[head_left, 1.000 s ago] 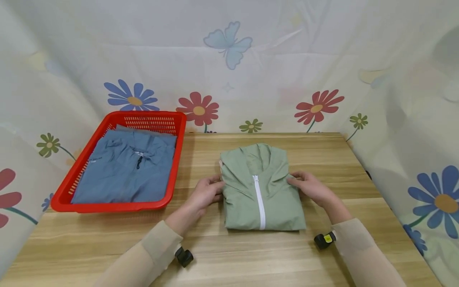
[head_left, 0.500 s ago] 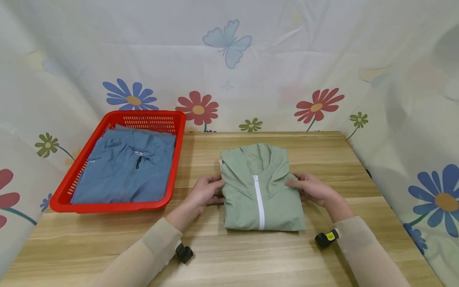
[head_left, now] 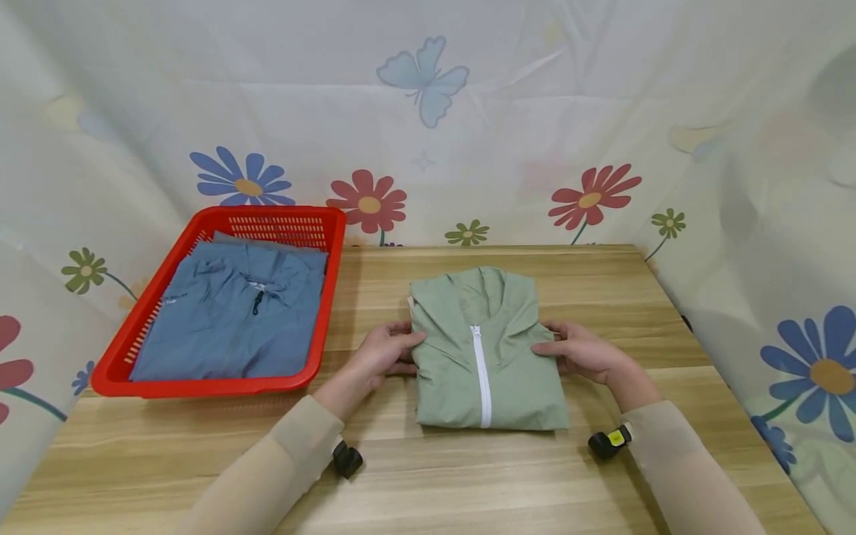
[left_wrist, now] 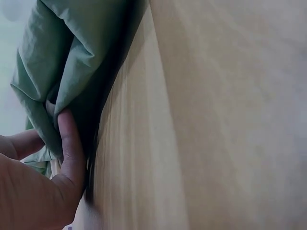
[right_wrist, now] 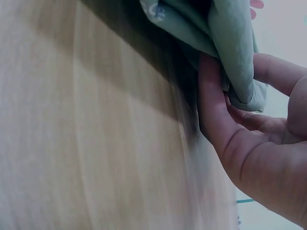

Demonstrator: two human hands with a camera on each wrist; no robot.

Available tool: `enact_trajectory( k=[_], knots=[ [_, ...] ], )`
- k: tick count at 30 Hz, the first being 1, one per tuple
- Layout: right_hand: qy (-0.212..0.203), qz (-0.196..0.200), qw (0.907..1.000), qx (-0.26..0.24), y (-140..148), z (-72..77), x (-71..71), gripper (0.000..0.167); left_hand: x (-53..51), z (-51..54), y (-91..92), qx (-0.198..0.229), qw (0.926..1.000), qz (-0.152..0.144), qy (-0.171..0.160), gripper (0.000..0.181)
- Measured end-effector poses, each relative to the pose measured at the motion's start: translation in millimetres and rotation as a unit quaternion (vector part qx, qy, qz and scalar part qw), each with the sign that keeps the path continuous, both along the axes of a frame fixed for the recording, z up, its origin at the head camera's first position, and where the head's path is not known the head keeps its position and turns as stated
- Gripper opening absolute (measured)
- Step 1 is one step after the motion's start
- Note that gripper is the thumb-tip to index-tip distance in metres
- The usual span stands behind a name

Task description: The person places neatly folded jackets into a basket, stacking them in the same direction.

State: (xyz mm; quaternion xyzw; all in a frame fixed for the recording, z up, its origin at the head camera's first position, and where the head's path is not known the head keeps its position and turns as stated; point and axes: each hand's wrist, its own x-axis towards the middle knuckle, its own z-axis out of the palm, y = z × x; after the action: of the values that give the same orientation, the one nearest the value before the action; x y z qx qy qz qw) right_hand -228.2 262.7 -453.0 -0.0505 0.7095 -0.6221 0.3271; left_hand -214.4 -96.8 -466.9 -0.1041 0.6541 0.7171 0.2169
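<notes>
A folded light green jacket (head_left: 448, 379) with a white zipper (head_left: 481, 379) lies on the wooden table, its collar toward the back. At its left edge my left hand (head_left: 383, 352) pinches the cloth, thumb on top; in the left wrist view a finger (left_wrist: 71, 143) reaches under the folded layers. My right hand (head_left: 587, 352) pinches the opposite edge in the same way. From the right wrist view, fingers (right_wrist: 213, 96) go beneath the green fabric (right_wrist: 232, 52) while the thumb lies over it. The fingertips under the jacket are hidden.
To the left stands a red plastic basket (head_left: 332, 297) with a folded blue jacket (head_left: 227, 327) in it and more cloth beneath. The wooden table (head_left: 468, 483) ends at a flower-printed curtain (head_left: 521, 148) behind and at the sides. Each wrist carries a small black camera (head_left: 347, 460).
Both hands stay at the jacket's sides; the left thumb has moved slightly further onto the cloth, and so has the right one. The jacket has hardly moved.
</notes>
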Motion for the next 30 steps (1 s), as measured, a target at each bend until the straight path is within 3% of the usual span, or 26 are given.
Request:
enact_trajectory(
  k=[12,23,30],
  knots=[
    [-0.004,0.014,0.9999,0.004,-5.3,-0.1,-1.7,0.064,-4.3,-2.8,-0.3,-0.011,0.9999,-0.006,-0.003,0.064],
    [0.004,0.005,0.9999,0.012,-15.1,1.0,-1.7,0.072,-4.1,0.1,-2.3,-0.008,0.9997,-0.017,0.016,0.061],
    [0.018,-0.001,0.9998,-0.001,-17.2,2.6,-1.4,0.067,-1.8,6.0,-0.9,-0.013,0.9992,-0.011,0.037,0.059]
  ],
)
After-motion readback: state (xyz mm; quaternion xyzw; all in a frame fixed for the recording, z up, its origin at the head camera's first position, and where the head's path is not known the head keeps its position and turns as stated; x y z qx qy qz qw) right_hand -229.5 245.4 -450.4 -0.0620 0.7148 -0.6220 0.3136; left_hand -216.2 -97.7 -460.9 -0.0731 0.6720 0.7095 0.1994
